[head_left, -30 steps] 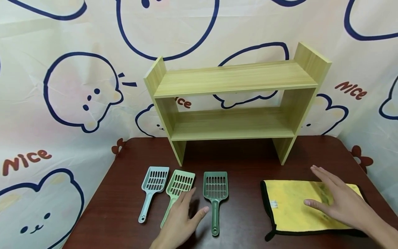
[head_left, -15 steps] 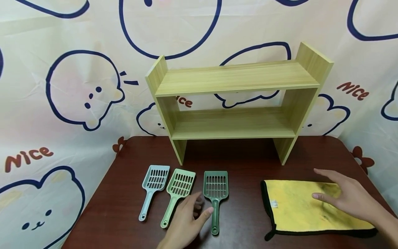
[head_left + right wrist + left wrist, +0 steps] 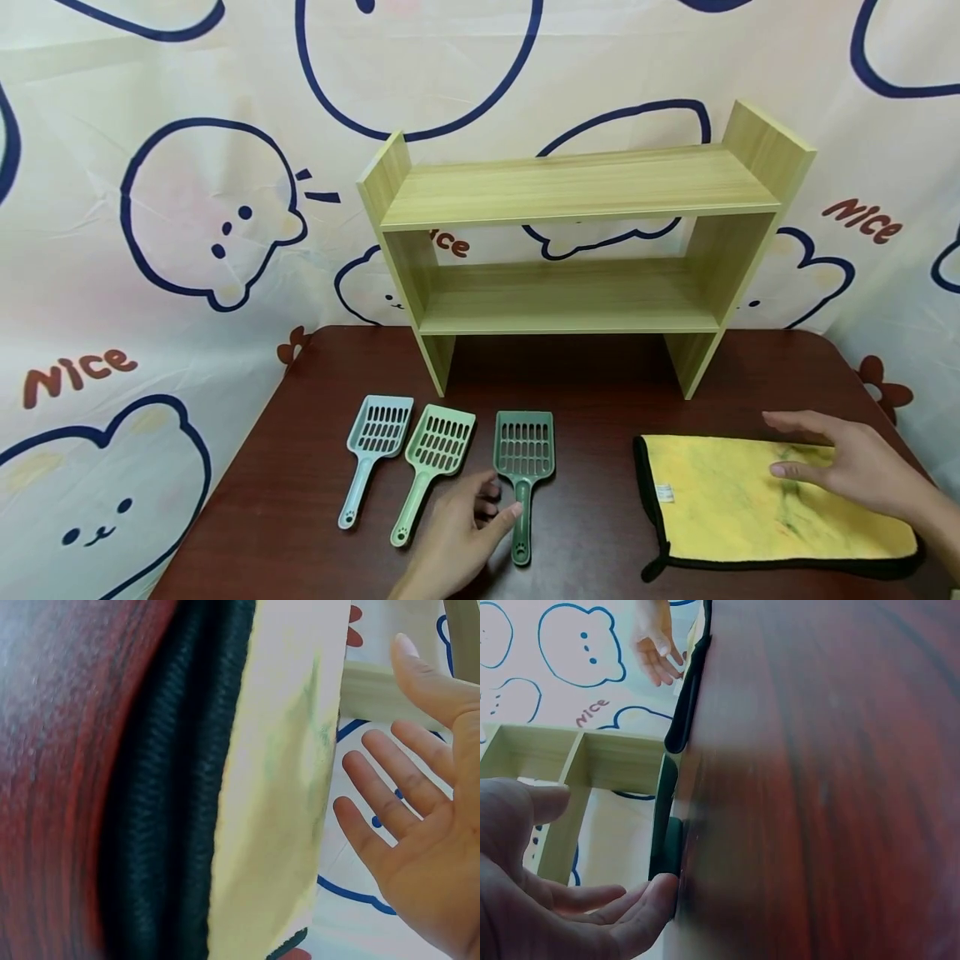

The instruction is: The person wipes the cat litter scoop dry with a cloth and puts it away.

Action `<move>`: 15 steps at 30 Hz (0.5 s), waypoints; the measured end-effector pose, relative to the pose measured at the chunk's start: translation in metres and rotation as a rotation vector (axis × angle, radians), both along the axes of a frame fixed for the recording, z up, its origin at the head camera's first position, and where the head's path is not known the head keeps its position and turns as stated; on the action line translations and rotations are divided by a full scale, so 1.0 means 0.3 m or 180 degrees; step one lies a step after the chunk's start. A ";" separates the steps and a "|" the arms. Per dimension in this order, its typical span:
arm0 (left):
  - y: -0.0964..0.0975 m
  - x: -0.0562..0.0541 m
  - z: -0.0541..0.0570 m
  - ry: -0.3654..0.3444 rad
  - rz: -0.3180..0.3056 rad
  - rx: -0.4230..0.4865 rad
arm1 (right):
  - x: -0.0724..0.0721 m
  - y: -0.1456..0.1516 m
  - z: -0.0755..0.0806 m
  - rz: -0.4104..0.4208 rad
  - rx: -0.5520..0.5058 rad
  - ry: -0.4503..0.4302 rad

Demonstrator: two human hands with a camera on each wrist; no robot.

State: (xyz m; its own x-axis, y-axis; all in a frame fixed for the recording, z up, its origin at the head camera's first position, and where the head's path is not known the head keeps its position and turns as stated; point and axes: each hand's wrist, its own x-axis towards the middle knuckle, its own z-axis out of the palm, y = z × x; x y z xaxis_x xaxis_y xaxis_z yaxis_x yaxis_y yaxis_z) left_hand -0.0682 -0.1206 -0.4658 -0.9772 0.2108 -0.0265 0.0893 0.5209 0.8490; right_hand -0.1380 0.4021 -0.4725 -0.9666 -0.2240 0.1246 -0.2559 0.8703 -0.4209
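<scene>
A dark green litter scoop (image 3: 523, 482) lies on the table with its handle toward me. My left hand (image 3: 459, 527) is just left of that handle, fingers loosely bent and thumb apart from them. In the left wrist view, the fingertips of the left hand (image 3: 562, 892) are at the scoop's edge (image 3: 671, 847); whether they touch it I cannot tell. Farther left lie a light green scoop (image 3: 424, 479) and a pale blue scoop (image 3: 365, 463). My right hand (image 3: 862, 467) hovers over a yellow cloth (image 3: 720, 508) with black edging, its fingers spread and holding nothing.
A two-tier light wooden shelf (image 3: 570, 317) stands at the back of the dark red-brown table (image 3: 592, 500). Behind it hangs a white curtain (image 3: 247, 67) printed with cartoon bears.
My left hand has moved right, from the light green scoop to the dark green scoop's handle. My right hand has shifted slightly right above the cloth. The head view has panned slightly left.
</scene>
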 end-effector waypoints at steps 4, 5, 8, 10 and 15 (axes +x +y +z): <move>0.009 -0.005 -0.003 -0.0071 -0.0026 0.0066 | -0.005 0.016 -0.003 0.0000 0.0036 0.0010; 0.010 -0.007 -0.004 -0.0090 -0.0034 0.0076 | -0.006 0.018 -0.004 0.0001 0.0046 0.0004; 0.013 -0.011 -0.008 -0.0122 -0.0049 0.0083 | -0.007 0.023 -0.003 0.0006 0.0059 -0.0070; 0.015 -0.016 -0.012 -0.0151 -0.0059 0.0094 | -0.008 0.026 -0.003 0.0008 0.0062 -0.0128; 0.019 -0.028 -0.022 -0.0224 -0.0040 0.0109 | -0.019 0.028 -0.007 0.0060 0.0014 -0.0247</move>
